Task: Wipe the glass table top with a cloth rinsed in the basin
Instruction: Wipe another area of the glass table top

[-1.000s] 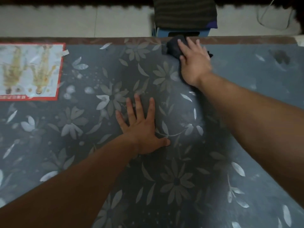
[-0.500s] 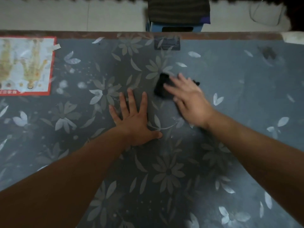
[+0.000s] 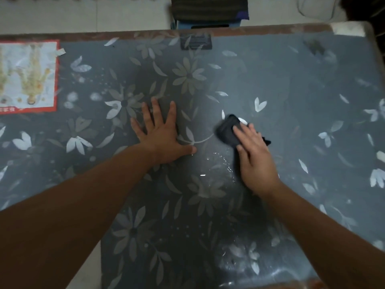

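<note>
The glass table top (image 3: 291, 90) is dark blue-grey with pale flower and leaf patterns and fills most of the view. My right hand (image 3: 256, 159) presses a dark wet cloth (image 3: 228, 131) flat on the glass right of centre; the cloth sticks out past my fingertips. Wet streaks and droplets (image 3: 216, 163) glisten on the glass just left of that hand. My left hand (image 3: 160, 135) lies flat on the table with fingers spread, holding nothing. No basin is in view.
A red-bordered picture (image 3: 27, 76) lies under the glass at the far left. A small dark label (image 3: 195, 41) sits near the far edge. Beyond the table stands a blue stool with a striped dark cushion (image 3: 208, 9) on a pale tiled floor.
My right hand has dragged the cloth from the table's far edge toward me and slightly right, leaving a wet trail. My left hand has stayed flat in place.
</note>
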The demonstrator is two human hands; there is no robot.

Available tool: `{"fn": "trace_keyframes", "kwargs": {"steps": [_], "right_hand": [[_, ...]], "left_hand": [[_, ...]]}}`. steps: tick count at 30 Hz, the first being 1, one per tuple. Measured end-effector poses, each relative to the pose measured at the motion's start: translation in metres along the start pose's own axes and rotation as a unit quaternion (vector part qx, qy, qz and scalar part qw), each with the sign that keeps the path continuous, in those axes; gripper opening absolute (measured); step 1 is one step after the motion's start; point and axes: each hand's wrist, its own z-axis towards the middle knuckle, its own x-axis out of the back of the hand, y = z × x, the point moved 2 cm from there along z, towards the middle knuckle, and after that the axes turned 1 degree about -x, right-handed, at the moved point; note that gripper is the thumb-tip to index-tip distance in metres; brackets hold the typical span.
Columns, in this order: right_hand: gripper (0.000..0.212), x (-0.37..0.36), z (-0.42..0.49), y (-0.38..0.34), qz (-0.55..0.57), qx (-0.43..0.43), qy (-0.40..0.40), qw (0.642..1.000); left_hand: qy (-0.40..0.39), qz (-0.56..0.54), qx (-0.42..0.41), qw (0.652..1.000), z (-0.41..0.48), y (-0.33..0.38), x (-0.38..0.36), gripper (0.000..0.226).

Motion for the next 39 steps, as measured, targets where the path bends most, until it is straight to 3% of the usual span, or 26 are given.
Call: {"fn": "trace_keyframes", "kwargs": {"steps": [3,4,7,8,9,11,12,16,19,21,23,27,31,33,36,37,39], "right_hand": [[0.036,0.022,0.016,-0.031,0.208,-0.134,0.056,0.967],[0.031,0.026,0.02,-0.042,0.303,-0.176,0.053,0.935],[0.017,0.027,0.018,-0.067,0.564,-0.261,-0.033,0.782],[0.012,0.025,0.016,-0.069,0.572,-0.269,-0.058,0.772],[0.009,0.023,0.013,-0.067,0.538,-0.268,-0.069,0.796],[0.014,0.019,0.009,-0.058,0.38,-0.241,-0.052,0.892],[0.016,0.017,0.008,-0.054,0.321,-0.231,-0.044,0.918],[0.018,0.015,0.009,-0.047,0.264,-0.195,-0.085,0.941],[0.044,0.022,0.018,-0.039,0.033,-0.106,-0.052,0.993],[0.047,0.022,0.018,-0.039,-0.072,-0.002,-0.011,0.997],[0.054,0.005,0.014,-0.04,-0.112,0.064,-0.064,0.99],[0.068,-0.035,0.0,-0.044,-0.242,0.069,-0.082,0.964],[0.07,-0.026,-0.009,-0.03,-0.271,0.129,-0.092,0.95],[0.065,-0.014,0.001,-0.017,-0.271,0.108,-0.072,0.954],[0.063,-0.02,0.031,-0.025,-0.23,-0.008,-0.022,0.973],[0.063,-0.029,0.035,-0.037,-0.223,-0.019,-0.014,0.975],[0.064,-0.048,0.026,-0.06,-0.225,0.037,-0.022,0.973]], "left_hand": [[0.04,-0.031,-0.02,0.999,-0.005,-0.004,0.003,0.116],[0.058,-0.05,-0.027,0.997,-0.008,-0.006,0.006,0.106],[0.09,-0.074,-0.022,0.993,-0.024,-0.011,0.009,0.083],[0.09,-0.06,-0.011,0.994,-0.031,-0.013,0.007,0.08],[0.087,-0.042,0.002,0.995,-0.039,-0.016,0.003,0.079],[0.082,-0.018,0.028,0.996,-0.053,-0.023,-0.007,0.079],[0.077,-0.014,0.04,0.996,-0.059,-0.027,-0.01,0.08],[0.046,-0.024,0.058,0.997,-0.071,-0.032,-0.022,0.093],[0.029,-0.014,0.059,0.998,-0.071,-0.032,-0.031,0.105],[0.013,0.013,0.057,0.998,-0.071,-0.031,-0.035,0.11],[-0.003,0.018,0.06,0.998,-0.069,-0.031,-0.036,0.108],[-0.014,-0.018,0.066,0.998,-0.066,-0.033,-0.034,0.087],[-0.024,-0.035,0.067,0.997,-0.065,-0.034,-0.033,0.076],[-0.031,-0.03,0.065,0.997,-0.064,-0.035,-0.032,0.077],[-0.036,-0.024,0.065,0.997,-0.064,-0.035,-0.031,0.079],[-0.037,-0.022,0.065,0.997,-0.063,-0.034,-0.031,0.08],[-0.038,-0.023,0.066,0.997,-0.062,-0.034,-0.032,0.081]]}}
